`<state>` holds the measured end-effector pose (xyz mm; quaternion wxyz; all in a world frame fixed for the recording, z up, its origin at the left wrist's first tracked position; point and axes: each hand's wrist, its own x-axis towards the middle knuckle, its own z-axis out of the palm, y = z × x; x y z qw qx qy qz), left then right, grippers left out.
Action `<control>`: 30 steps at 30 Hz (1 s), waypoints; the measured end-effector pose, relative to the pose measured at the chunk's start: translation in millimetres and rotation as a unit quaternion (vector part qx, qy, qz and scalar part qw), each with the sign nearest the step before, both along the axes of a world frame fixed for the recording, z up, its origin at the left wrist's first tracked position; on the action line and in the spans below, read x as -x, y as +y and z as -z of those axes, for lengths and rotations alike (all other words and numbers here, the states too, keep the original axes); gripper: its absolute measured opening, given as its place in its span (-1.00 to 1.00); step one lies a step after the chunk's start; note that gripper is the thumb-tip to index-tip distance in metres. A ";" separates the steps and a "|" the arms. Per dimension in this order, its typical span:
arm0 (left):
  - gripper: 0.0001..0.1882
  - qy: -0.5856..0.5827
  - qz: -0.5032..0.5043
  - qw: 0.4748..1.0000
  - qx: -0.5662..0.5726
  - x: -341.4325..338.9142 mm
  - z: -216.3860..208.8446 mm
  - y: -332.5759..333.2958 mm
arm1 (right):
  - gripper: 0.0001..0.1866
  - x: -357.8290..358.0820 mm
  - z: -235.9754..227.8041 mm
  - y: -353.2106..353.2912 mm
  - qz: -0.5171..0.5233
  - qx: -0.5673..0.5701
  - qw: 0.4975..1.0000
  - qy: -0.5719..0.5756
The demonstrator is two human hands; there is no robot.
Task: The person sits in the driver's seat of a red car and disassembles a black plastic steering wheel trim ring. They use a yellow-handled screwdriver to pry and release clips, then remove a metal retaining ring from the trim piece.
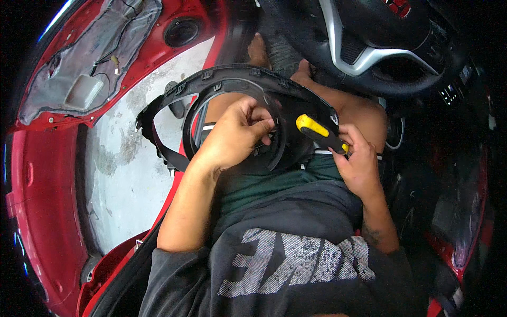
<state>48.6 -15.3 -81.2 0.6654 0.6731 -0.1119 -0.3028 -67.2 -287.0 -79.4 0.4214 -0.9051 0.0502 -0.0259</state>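
Across my lap lies a black plastic car trim panel [208, 74] with a large round opening and clips along its edge. My left hand [240, 129] is over the round opening, its fingers curled into a pinch. Whatever sits between those fingertips is hidden. Beside the panel's right end, my right hand [356, 158] grips a yellow-and-black screwdriver [319, 132] by one end of its handle. The rounded yellow butt points up and left, toward the panel; no shaft is visible.
A steering wheel [364, 61] with silver spokes is at the upper right. At left, an open red car door [47, 211] shows its bare inner side with a grey liner [100, 58] and a round black speaker [181, 33]. Pale concrete floor [121, 158] lies beyond the sill.
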 end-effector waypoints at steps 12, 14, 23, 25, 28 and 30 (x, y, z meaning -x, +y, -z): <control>-0.73 -0.042 0.104 0.993 -0.028 -16.0 3.8 -2.7 | -0.62 -7.6 -7.1 4.0 0.029 -0.014 0.999 -0.006; -0.75 -0.030 0.106 0.993 -0.029 -24.7 3.2 0.3 | -0.60 -14.2 -8.7 7.3 0.031 0.008 0.999 -0.020; -0.85 0.004 0.176 0.971 -0.163 -44.6 6.9 5.0 | -0.54 -26.8 -43.6 8.3 0.001 0.048 0.995 -0.093; -0.83 0.022 0.204 0.967 -0.155 -40.5 11.9 -0.2 | -0.58 -20.6 -58.1 6.2 0.005 -0.041 0.997 -0.069; -0.78 0.053 0.252 0.962 -0.092 -26.8 15.8 -23.6 | -0.65 -11.5 -94.4 12.7 0.017 -0.202 0.975 -0.090; -0.75 0.065 0.252 0.963 -0.067 -17.4 16.5 -33.5 | -0.60 -18.7 -111.8 13.5 -0.026 -0.255 0.959 -0.123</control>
